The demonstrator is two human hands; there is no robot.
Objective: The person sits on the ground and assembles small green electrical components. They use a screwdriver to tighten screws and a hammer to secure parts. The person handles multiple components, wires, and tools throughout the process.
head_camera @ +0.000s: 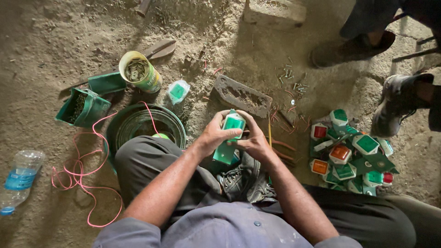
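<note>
Between the knees, left hand (pixel 212 135) and right hand (pixel 253 141) both gripped a green reflector block (pixel 233 123), long axis toward twelve o'clock; similar blocks (pixel 351 154) lay at three o'clock.

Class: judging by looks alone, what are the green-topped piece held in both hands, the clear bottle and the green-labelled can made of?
Small green-topped white casing: probably moulded plastic, smooth and glossy. Clear bottle: thin see-through plastic. Round green-labelled can: likely metal, judging by its pale thin rim, though that is uncertain.
</note>
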